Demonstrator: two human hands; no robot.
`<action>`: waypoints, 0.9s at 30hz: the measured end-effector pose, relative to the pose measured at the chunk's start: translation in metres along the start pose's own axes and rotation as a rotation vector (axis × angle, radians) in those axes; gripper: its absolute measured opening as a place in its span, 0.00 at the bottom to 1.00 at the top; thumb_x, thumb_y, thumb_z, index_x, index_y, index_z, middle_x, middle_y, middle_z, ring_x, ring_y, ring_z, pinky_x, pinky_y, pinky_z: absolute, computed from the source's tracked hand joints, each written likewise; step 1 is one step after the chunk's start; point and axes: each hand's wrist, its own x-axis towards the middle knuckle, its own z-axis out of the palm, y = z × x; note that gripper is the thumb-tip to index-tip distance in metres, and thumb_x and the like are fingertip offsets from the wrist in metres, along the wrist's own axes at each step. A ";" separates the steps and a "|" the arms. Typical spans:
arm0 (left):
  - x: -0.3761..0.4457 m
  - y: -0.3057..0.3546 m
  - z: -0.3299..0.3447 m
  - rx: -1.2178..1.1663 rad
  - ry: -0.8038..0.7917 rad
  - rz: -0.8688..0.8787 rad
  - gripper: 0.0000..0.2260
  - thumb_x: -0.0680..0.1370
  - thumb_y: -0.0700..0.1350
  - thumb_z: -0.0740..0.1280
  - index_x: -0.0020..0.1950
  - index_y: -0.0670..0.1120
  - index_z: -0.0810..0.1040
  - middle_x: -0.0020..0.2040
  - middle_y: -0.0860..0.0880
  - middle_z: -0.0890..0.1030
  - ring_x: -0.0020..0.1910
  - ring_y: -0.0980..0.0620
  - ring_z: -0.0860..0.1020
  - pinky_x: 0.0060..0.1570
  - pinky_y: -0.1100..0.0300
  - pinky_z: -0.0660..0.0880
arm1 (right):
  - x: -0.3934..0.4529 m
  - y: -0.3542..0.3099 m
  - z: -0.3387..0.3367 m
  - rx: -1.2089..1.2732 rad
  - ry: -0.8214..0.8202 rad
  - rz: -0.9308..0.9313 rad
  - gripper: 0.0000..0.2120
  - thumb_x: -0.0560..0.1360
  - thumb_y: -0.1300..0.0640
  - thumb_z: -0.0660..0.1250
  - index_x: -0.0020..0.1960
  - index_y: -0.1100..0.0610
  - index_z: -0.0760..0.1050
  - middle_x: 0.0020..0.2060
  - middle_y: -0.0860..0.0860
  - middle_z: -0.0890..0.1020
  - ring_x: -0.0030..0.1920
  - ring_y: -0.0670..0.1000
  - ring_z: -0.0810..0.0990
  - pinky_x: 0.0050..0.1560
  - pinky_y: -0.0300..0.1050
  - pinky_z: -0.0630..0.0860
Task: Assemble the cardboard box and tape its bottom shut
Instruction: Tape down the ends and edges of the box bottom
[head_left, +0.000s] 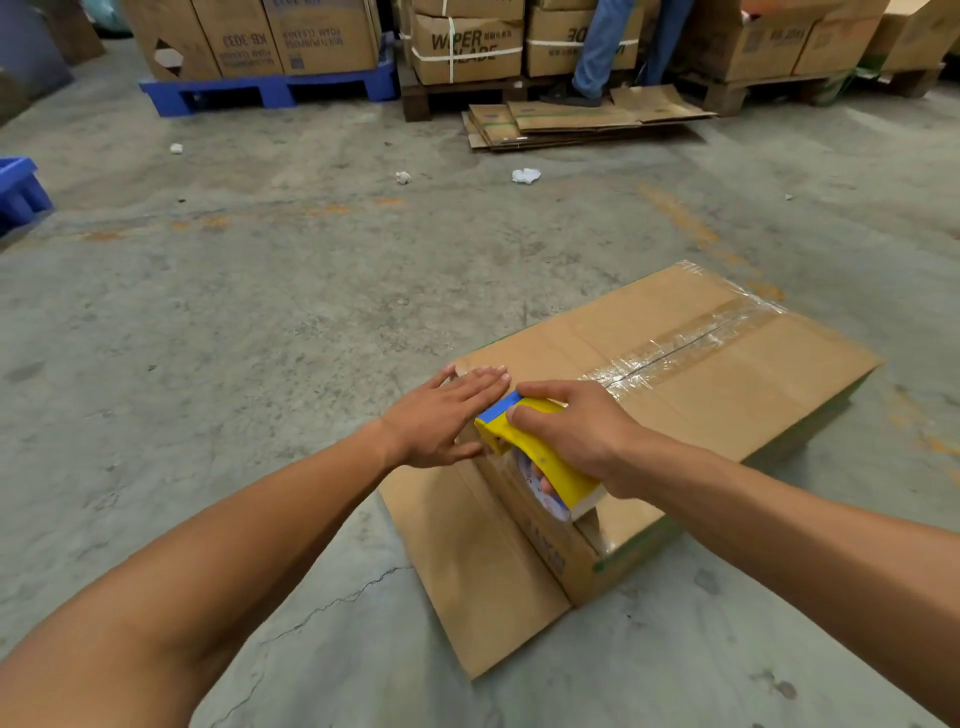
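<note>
A brown cardboard box (737, 384) stands bottom-up on the concrete floor, right of centre. Clear tape (691, 340) runs along its centre seam from the far edge towards me. My right hand (576, 431) grips a yellow and blue tape dispenser (535, 452) at the near end of the seam, its roll hanging over the near edge. My left hand (441, 415) lies flat, fingers spread, on the box top just left of the dispenser. One loose flap (478, 566) lies spread on the floor below the box's near side.
Flattened cardboard sheets (576, 122) lie stacked on the floor at the back. Behind them stand pallets loaded with cartons, one blue pallet (270, 91) at back left. A person's legs in jeans (597, 47) stand by the cartons. Crumpled paper scraps (525, 175) dot the floor.
</note>
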 end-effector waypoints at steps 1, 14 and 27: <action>0.006 -0.002 -0.002 0.006 -0.021 -0.015 0.38 0.79 0.62 0.59 0.81 0.49 0.43 0.81 0.51 0.44 0.79 0.53 0.45 0.77 0.46 0.47 | 0.005 -0.003 0.000 -0.010 0.003 0.005 0.21 0.76 0.55 0.71 0.68 0.47 0.75 0.32 0.54 0.83 0.23 0.58 0.78 0.34 0.55 0.83; 0.014 -0.013 -0.011 -0.130 -0.117 0.013 0.41 0.69 0.48 0.56 0.79 0.51 0.40 0.80 0.53 0.41 0.78 0.56 0.40 0.76 0.47 0.38 | -0.057 0.046 -0.036 -0.006 -0.065 0.116 0.19 0.75 0.52 0.72 0.65 0.42 0.76 0.40 0.59 0.79 0.25 0.60 0.78 0.29 0.47 0.77; 0.029 0.068 -0.017 -0.155 -0.007 -0.003 0.32 0.78 0.61 0.35 0.80 0.48 0.44 0.80 0.51 0.45 0.79 0.54 0.42 0.76 0.49 0.38 | -0.073 0.063 -0.034 -0.028 0.022 0.094 0.19 0.75 0.52 0.71 0.65 0.41 0.77 0.38 0.53 0.80 0.24 0.58 0.78 0.27 0.48 0.79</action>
